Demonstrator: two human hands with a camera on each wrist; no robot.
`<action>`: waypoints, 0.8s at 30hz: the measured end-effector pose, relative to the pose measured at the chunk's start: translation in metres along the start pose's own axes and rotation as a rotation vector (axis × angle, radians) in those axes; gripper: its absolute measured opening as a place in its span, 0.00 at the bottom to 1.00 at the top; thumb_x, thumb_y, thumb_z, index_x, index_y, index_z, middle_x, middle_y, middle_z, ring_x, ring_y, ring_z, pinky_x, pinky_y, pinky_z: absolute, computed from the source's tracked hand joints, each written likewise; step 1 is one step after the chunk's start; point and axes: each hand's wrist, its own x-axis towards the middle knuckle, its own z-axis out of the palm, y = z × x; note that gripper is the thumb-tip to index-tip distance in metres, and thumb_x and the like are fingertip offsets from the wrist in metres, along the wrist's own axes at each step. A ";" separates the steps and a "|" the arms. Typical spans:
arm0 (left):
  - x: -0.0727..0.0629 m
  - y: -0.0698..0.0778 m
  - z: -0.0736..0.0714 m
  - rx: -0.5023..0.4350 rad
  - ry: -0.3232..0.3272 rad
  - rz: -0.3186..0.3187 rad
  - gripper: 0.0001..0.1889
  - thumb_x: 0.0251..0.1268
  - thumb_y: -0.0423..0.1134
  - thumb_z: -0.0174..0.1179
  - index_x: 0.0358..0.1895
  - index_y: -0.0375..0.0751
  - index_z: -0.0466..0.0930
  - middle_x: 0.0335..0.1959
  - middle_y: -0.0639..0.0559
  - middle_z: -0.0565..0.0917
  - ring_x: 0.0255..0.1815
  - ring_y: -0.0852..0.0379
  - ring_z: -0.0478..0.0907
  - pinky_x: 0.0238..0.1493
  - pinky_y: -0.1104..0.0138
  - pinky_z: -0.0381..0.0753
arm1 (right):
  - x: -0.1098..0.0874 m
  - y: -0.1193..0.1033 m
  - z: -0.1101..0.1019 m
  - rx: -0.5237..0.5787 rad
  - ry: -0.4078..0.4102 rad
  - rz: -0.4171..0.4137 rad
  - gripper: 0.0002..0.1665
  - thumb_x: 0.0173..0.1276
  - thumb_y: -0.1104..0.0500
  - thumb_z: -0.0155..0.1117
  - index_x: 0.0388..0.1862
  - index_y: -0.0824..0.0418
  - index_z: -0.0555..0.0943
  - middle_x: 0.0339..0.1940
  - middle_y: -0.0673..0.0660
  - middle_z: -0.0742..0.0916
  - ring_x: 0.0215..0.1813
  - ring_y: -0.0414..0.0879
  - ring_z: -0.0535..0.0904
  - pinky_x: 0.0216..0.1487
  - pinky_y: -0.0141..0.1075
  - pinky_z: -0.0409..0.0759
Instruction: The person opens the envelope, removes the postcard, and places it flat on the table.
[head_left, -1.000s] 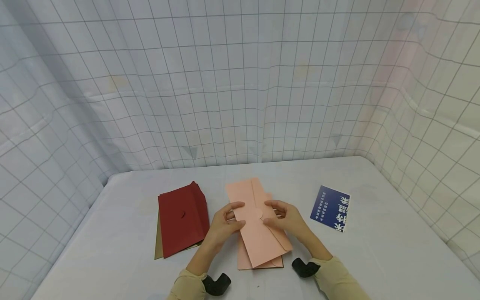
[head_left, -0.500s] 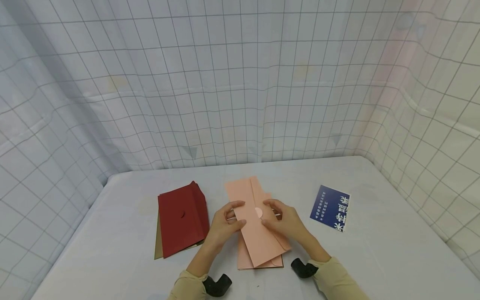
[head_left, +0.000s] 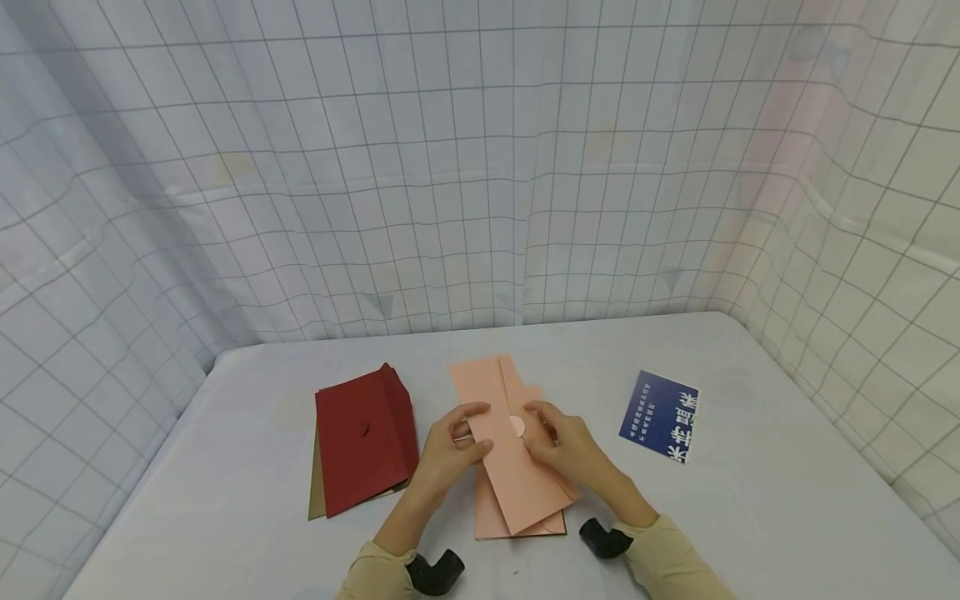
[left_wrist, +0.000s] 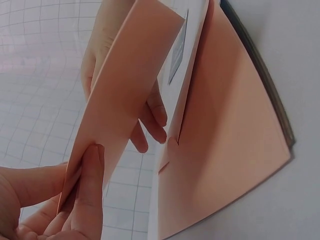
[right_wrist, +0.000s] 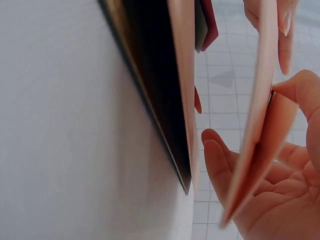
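A pink envelope (head_left: 498,475) with a long side flap and a pale round tab (head_left: 517,426) is held raised and slanted in both hands. My left hand (head_left: 442,450) pinches its left edge, as the left wrist view also shows. Around the flap side curls my right hand (head_left: 570,446), thumb by the tab and fingers behind the paper. In the right wrist view the right thumb (right_wrist: 300,90) touches the flap, which stands slightly apart from the envelope's body. Beneath lies another pink envelope (left_wrist: 225,130), on top of a darker one showing at its edge.
To the left, red envelopes (head_left: 360,450) rest over an olive one (head_left: 317,492) on the white table (head_left: 225,467). A blue card (head_left: 660,417) with white lettering lies to the right. Gridded white curtains (head_left: 480,167) enclose the table's back and sides.
My right hand has shifted slightly left across the flap, and the round tab now shows more distinctly. The left hand keeps its pinch, nearly still.
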 end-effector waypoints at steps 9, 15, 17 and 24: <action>0.003 -0.003 -0.002 -0.005 0.009 -0.027 0.28 0.54 0.22 0.57 0.62 0.36 0.69 0.52 0.32 0.80 0.38 0.59 0.83 0.35 0.68 0.82 | 0.001 0.000 -0.005 -0.028 -0.014 -0.027 0.28 0.60 0.64 0.62 0.60 0.62 0.71 0.25 0.50 0.74 0.27 0.34 0.68 0.28 0.25 0.69; 0.003 -0.003 -0.004 -0.020 -0.003 -0.026 0.28 0.55 0.22 0.57 0.62 0.36 0.68 0.50 0.32 0.81 0.35 0.62 0.83 0.34 0.68 0.81 | 0.001 -0.002 -0.007 -0.033 -0.006 -0.034 0.28 0.61 0.64 0.61 0.62 0.63 0.71 0.29 0.53 0.80 0.31 0.35 0.72 0.31 0.26 0.72; 0.003 -0.003 -0.004 -0.024 -0.008 -0.029 0.28 0.55 0.22 0.57 0.62 0.36 0.68 0.50 0.32 0.81 0.35 0.63 0.83 0.34 0.68 0.81 | 0.001 -0.003 -0.007 -0.038 -0.005 -0.038 0.28 0.61 0.64 0.61 0.62 0.63 0.70 0.29 0.53 0.81 0.31 0.35 0.72 0.31 0.26 0.72; 0.002 -0.002 -0.005 -0.010 -0.003 -0.027 0.28 0.56 0.22 0.57 0.62 0.36 0.68 0.48 0.33 0.81 0.34 0.64 0.82 0.35 0.68 0.81 | 0.000 -0.007 -0.011 -0.021 0.002 -0.050 0.29 0.62 0.67 0.58 0.63 0.64 0.69 0.37 0.61 0.85 0.35 0.39 0.79 0.33 0.26 0.75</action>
